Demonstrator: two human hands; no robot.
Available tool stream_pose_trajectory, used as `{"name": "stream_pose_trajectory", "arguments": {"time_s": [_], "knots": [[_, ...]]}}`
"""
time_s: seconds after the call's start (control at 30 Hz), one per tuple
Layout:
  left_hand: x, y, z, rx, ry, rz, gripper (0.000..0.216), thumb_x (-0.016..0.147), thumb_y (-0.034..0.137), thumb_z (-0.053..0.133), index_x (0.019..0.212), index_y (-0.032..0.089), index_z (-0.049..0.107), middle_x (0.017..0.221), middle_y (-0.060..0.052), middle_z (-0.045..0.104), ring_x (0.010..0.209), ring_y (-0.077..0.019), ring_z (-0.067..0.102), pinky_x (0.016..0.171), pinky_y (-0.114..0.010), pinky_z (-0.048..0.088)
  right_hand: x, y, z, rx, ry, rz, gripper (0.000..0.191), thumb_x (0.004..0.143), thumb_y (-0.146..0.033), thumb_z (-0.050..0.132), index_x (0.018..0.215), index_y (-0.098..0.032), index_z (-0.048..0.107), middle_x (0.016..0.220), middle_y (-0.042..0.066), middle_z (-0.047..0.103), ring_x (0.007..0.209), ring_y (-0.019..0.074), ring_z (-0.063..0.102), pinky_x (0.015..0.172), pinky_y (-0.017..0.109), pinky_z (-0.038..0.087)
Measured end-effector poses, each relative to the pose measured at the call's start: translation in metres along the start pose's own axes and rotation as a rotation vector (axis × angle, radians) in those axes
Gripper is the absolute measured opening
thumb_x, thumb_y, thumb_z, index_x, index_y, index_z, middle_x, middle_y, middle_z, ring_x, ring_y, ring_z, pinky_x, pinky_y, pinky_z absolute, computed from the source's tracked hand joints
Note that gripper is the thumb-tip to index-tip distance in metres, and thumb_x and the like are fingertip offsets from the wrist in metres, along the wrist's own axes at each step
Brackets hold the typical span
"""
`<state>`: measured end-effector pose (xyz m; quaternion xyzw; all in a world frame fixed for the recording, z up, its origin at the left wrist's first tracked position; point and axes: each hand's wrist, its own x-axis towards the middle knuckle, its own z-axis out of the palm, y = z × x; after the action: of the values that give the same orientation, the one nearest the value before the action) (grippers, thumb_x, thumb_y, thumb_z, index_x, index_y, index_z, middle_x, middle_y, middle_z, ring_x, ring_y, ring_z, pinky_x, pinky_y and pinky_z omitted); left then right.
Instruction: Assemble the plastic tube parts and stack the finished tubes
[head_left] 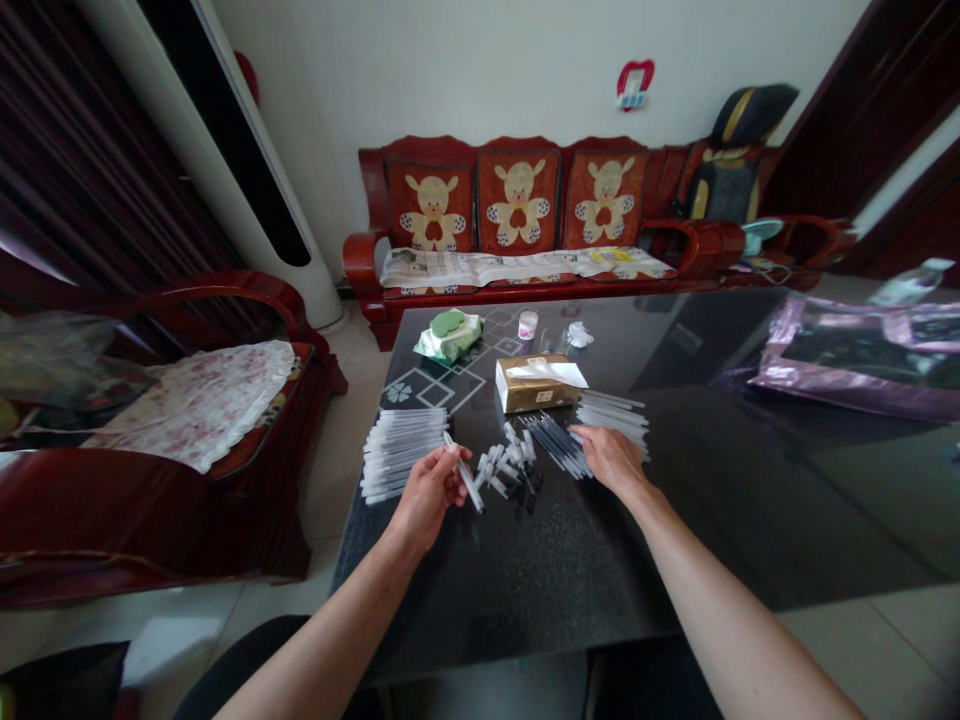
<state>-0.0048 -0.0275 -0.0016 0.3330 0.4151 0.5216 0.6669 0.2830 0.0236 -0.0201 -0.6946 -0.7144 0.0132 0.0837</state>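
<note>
My left hand (433,487) is closed around a slim whitish pen (466,482) with a black lower end, held tilted above the table. Beside that hand lies a row of translucent white pen barrels (401,445). My right hand (613,458) reaches over a second row of barrels (611,410), its fingers stretched toward the dark pen refills (555,445); nothing shows in its grip, though some fingers are hidden. Between both hands sits a loose heap of clear pen caps (506,455), with small black end pieces (529,490) scattered at its near side.
A gold tissue box (536,385) stands just behind the refills. Farther back on the dark glossy table (540,580) are a green wipes pack (450,338), a small paper cup (527,325) and a crumpled tissue (579,335). A pink-edged clear bag (862,350) lies at the right.
</note>
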Motion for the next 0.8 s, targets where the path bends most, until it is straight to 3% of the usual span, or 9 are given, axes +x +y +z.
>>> {"name": "stream_pose_trajectory", "arguments": {"time_s": [0.27, 0.4, 0.53, 0.8], "knots": [[0.000, -0.001, 0.001, 0.012, -0.001, -0.001, 0.034, 0.076, 0.045, 0.066, 0.085, 0.012, 0.062, 0.054, 0.003, 0.052, 0.042, -0.0061, 0.047, 0.039, -0.016, 0.035, -0.018, -0.050, 0.003, 0.072, -0.078, -0.201, 0.035, 0.093, -0.033, 0.041, 0.122, -0.032, 0.059, 0.102, 0.003, 0.072, 0.092, 0.0195, 0.067, 0.077, 0.028, 0.046], [0.000, -0.001, 0.000, 0.021, 0.007, 0.000, 0.033, 0.076, 0.044, 0.066, 0.085, 0.012, 0.061, 0.054, 0.003, 0.052, 0.042, -0.0060, 0.047, 0.039, -0.016, 0.035, -0.021, -0.056, 0.002, 0.079, -0.099, -0.236, 0.034, 0.093, -0.030, 0.039, 0.119, -0.033, 0.061, 0.098, 0.003, 0.073, 0.089, 0.0195, 0.067, 0.074, 0.027, 0.045], [0.000, -0.003, -0.001, 0.018, -0.010, 0.006, 0.033, 0.078, 0.044, 0.065, 0.086, 0.012, 0.062, 0.055, 0.003, 0.052, 0.043, -0.0059, 0.047, 0.040, -0.016, 0.035, -0.018, -0.046, 0.000, 0.106, -0.051, -0.166, 0.030, 0.090, -0.027, 0.044, 0.107, -0.031, 0.068, 0.099, 0.002, 0.072, 0.093, 0.0185, 0.066, 0.076, 0.026, 0.044], [0.001, -0.004, -0.001, 0.012, -0.010, 0.004, 0.033, 0.077, 0.045, 0.065, 0.085, 0.012, 0.062, 0.055, 0.003, 0.053, 0.043, -0.0062, 0.047, 0.040, -0.017, 0.035, -0.008, -0.022, -0.006, 0.094, -0.028, 0.040, 0.019, 0.081, -0.027, 0.053, 0.088, -0.026, 0.071, 0.087, 0.003, 0.073, 0.084, 0.0189, 0.066, 0.065, 0.024, 0.040]]}}
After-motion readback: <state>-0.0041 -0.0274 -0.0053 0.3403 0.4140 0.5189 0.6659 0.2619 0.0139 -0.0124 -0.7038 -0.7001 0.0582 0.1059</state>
